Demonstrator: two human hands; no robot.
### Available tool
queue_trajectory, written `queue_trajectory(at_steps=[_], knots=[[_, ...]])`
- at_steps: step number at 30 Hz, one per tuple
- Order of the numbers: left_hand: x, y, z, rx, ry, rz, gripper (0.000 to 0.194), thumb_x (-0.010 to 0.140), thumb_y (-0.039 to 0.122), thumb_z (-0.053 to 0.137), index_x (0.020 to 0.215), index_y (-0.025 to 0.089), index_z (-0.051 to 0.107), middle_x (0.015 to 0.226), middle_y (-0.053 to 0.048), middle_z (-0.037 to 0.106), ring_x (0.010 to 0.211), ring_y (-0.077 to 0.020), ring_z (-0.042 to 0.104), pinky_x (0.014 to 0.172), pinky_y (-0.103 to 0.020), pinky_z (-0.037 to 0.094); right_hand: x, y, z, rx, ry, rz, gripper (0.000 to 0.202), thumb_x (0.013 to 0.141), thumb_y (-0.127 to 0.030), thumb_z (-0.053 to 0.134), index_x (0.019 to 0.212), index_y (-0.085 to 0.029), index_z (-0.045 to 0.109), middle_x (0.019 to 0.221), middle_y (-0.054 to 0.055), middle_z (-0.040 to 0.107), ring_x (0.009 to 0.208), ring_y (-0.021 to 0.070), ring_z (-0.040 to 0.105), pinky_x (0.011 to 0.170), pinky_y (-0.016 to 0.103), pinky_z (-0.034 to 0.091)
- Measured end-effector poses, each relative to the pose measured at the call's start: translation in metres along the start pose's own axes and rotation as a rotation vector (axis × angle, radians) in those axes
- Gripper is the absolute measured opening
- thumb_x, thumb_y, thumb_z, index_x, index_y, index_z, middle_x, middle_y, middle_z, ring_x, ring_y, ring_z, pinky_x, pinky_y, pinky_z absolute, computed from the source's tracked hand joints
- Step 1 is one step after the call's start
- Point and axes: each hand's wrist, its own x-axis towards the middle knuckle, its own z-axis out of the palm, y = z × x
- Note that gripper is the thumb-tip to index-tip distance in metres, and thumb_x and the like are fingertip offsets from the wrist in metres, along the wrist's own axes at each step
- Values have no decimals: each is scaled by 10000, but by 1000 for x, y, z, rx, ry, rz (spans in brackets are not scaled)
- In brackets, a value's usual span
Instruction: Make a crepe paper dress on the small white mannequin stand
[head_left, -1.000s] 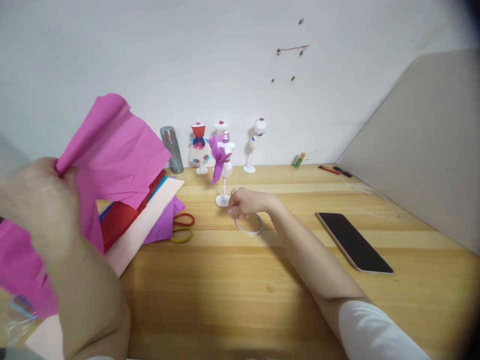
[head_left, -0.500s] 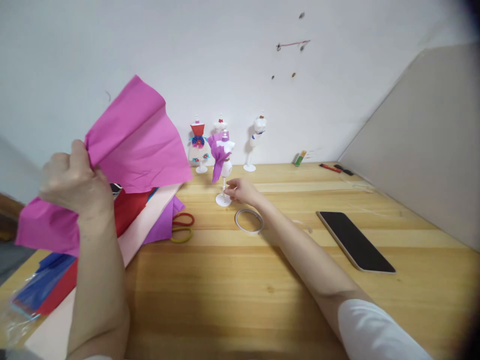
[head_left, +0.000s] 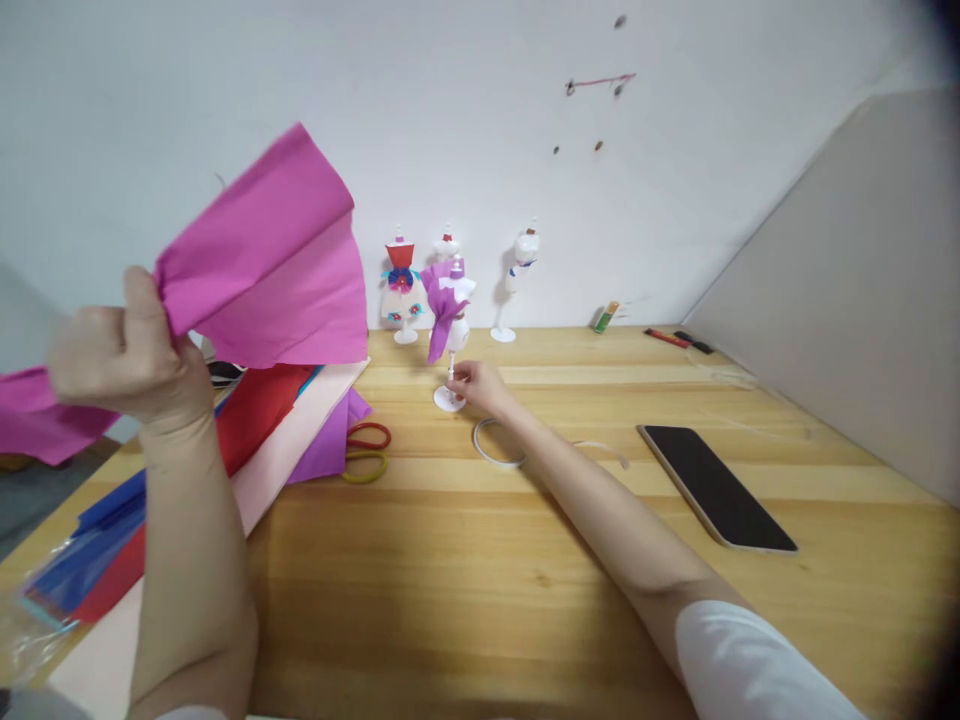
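My left hand point(head_left: 124, 350) is closed round a sheet of magenta paper or cloth point(head_left: 277, 270), which fans out up and to the right. Another end of it hangs at the left edge. At the middle of the table, my right hand point(head_left: 480, 386) pinches the lower stem of a small white dress-form mannequin point(head_left: 460, 332), just above its round base. Purple material point(head_left: 444, 315) is draped over one side of that mannequin. Directly below my right hand, a thin pale ring point(head_left: 486, 452) lies on the wood, partly covered by my forearm.
Behind stand more mannequins, one in a red top point(head_left: 400, 256) and one white point(head_left: 527, 248). Scissors point(head_left: 367, 467) and coloured sheets point(head_left: 259, 410) lie left. A dark-screened phone point(head_left: 716, 490), a green tube point(head_left: 606, 317) and red and black pens point(head_left: 667, 338) lie right.
My left hand has moved a little left with the magenta sheet, whose trailing end has swung out to the left. My right fingers have closed in on the mannequin's stem.
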Motion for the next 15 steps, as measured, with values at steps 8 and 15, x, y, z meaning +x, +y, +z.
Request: queue_trajectory(at_steps=[8, 15], knots=[[-5, 17, -17, 135, -272, 161, 303, 967, 297, 422, 882, 188, 691, 670, 25, 194, 594, -161, 104, 598, -346, 109, -5, -9, -12, -72, 5, 16, 99, 884, -236, 650, 854, -149, 687, 699, 36, 716, 640, 146, 649, 647, 238, 450], [-5, 2, -22, 261, -431, 188, 355, 904, 295, 398, 950, 197, 737, 648, -19, 363, 609, -193, 202, 585, -327, 161, -20, -27, -34, -200, -47, 16, 267, 905, -187, 574, 642, -153, 603, 580, 25, 628, 548, 118, 528, 593, 258, 370]])
